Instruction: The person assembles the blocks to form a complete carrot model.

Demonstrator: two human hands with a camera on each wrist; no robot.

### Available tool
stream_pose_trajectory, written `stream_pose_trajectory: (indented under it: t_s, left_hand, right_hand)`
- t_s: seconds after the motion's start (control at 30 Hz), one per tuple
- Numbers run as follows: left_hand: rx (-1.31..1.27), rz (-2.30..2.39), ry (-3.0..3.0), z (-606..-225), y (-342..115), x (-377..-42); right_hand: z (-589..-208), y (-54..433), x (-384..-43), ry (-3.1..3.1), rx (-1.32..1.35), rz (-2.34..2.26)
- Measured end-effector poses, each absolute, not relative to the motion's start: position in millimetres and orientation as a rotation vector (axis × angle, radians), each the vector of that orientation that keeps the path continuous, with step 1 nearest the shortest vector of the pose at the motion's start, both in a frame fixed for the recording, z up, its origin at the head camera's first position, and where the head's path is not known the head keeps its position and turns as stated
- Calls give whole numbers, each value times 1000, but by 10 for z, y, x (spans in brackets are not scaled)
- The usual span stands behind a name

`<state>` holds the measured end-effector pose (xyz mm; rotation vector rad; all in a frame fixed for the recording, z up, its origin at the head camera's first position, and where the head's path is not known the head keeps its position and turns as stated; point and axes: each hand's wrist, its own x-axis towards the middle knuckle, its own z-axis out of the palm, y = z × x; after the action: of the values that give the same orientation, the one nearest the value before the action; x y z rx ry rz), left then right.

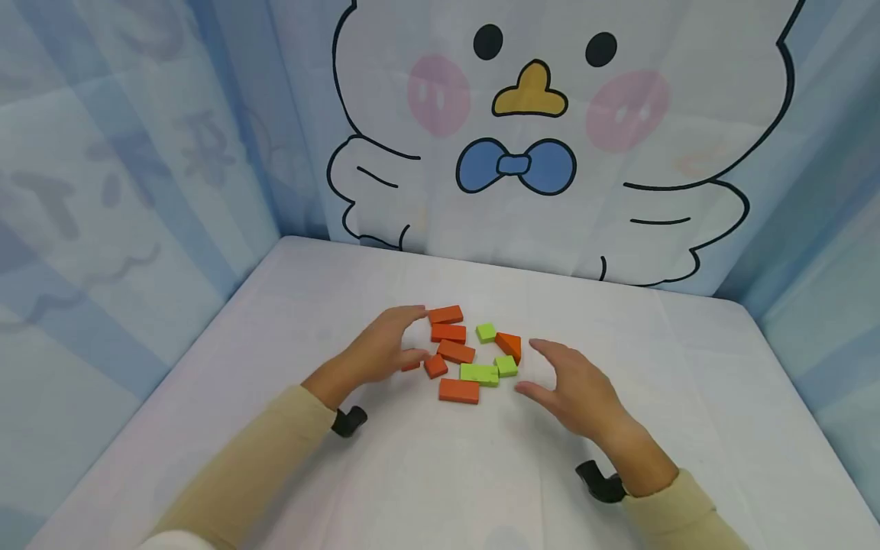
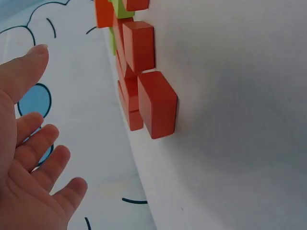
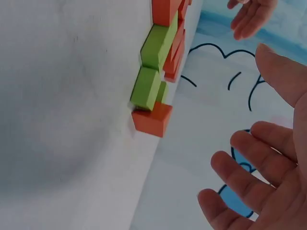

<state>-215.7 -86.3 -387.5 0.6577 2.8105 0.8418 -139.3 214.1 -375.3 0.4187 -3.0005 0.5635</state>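
A loose cluster of small blocks lies on the white table. Red-orange oblong blocks [image 1: 448,333] are set in a rough column on the left, with a smaller red block [image 1: 436,367] below them. An orange triangular block [image 1: 510,345] sits at the right, beside green blocks [image 1: 479,373]. My left hand [image 1: 378,347] is at the cluster's left side, thumb and fingers spread, partly covering one red block [image 1: 410,366]. To the right, my right hand [image 1: 580,388] faces the triangular block, its fingers parted. Neither hand holds a block; both wrist views show spread fingers [image 2: 53,163].
The white table [image 1: 426,473] reaches to a back curtain [image 1: 385,76] printed with a cartoon bird. Pale blue curtains [image 1: 103,168] hang along both sides. A black band with a projecting piece [image 1: 601,483] is worn on each wrist.
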Motion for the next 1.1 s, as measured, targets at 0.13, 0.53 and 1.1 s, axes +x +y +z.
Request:
stream_pose_trajectory:
  t_s: [0.13, 0.53, 1.1]
  left_hand:
    - [665, 914, 2699, -3953, -741, -2227]
    - [606, 918, 2582, -4154, -536, -2390]
    - [643, 866, 2596, -4237, -445, -2477]
  right_hand:
    - [-3844, 2023, -1427, -3013, 483, 713]
    - [-4069, 1738, -1535, -3127, 561, 1007]
    - [-4152, 1584, -1617, -3110, 559, 1078]
